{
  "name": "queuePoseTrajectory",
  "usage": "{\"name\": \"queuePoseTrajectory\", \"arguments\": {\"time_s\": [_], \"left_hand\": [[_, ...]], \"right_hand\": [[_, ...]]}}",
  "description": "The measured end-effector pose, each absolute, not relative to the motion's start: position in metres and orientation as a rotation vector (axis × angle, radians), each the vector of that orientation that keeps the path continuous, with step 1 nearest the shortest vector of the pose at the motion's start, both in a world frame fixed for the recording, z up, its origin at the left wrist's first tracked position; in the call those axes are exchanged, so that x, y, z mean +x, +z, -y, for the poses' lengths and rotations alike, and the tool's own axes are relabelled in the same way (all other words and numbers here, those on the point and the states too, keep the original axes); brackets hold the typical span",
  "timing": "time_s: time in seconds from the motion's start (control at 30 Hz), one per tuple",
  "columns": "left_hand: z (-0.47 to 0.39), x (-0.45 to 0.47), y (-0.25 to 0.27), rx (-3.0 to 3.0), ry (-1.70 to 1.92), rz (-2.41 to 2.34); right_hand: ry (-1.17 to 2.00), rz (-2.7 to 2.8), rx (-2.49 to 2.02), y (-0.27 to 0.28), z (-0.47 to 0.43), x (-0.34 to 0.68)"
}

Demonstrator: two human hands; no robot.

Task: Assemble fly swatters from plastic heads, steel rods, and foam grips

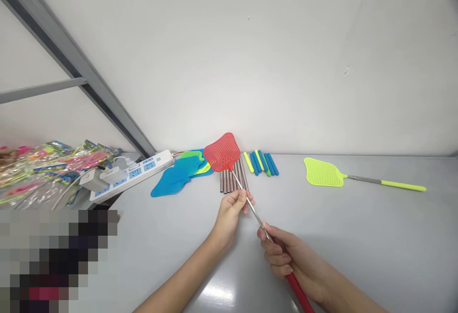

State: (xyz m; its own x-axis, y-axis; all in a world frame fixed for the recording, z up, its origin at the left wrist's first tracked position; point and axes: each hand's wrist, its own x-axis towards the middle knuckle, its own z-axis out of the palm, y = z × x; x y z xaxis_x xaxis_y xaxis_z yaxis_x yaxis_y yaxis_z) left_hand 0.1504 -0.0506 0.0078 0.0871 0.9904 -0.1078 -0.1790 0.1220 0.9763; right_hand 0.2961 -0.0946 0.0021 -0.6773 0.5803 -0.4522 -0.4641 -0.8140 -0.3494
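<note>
A red fly swatter [222,152] with a perforated head, a thin metal rod and a red grip is held between both hands, tilted with its head up and to the left. My left hand [232,210] pinches the rod below the head. Around the rod's lower end and the top of the grip, my right hand [282,251] is closed. Behind the swatter lie several metal tubes [226,182], partly covered by its head. To their left is a pile of blue swatter heads [175,179] with some yellow-green ones.
Several blue and yellow-green grips [258,162] lie by the wall. A yellow-green fly swatter [324,173] rests at right. A white power strip [134,177] with plugs stands at left, beside plastic-wrapped packages [46,170]. Part of another person's hand [7,155] shows at far left.
</note>
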Motion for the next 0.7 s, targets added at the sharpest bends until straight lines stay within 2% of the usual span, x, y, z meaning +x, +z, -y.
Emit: {"name": "queuePoseTrajectory", "arguments": {"time_s": [0.23,0.43,0.7], "left_hand": [[0.056,0.155,0.009,1.052,1.199,-1.069],[0.064,0.156,0.024,1.152,0.874,-0.785],[0.059,0.148,0.022,1.196,0.973,-0.931]], "right_hand": [[2.472,0.444,-0.749,0.009,0.087,0.309],[2.461,0.553,-0.695,0.014,0.087,0.313],[2.38,0.338,-0.459,0.01,0.081,0.319]]}}
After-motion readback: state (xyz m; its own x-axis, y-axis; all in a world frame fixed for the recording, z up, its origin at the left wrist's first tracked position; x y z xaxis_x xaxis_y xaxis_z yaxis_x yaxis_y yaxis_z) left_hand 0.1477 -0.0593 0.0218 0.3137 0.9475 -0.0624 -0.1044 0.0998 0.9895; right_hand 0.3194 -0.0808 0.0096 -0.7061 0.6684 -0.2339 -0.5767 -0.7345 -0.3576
